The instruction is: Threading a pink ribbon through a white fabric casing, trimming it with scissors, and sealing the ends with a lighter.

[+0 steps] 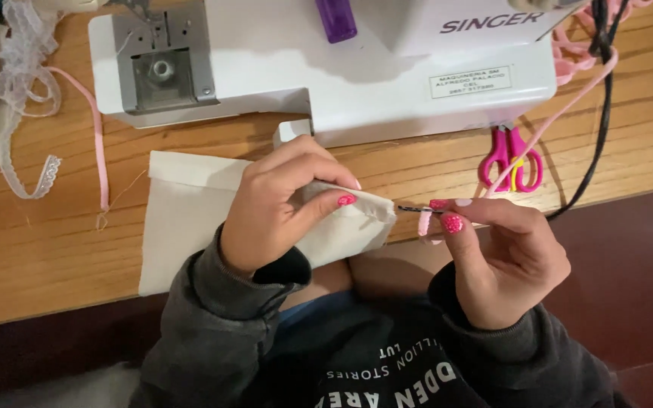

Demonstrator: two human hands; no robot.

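The left hand (277, 208) pinches the mouth of a cream fabric pouch (190, 219) lying on the counter (54, 249). The right hand (504, 257) pinches a safety pin (416, 208) tied to pink ribbon (546, 125), seemingly threading the casing. Beyond: white sewing machine (326, 68) with a rectangular white label, and pink scissors (512, 160).

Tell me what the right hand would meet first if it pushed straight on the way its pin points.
Probably the gathered edge of the cream fabric pouch, pinched by the left hand; the right hand aims its pin there.
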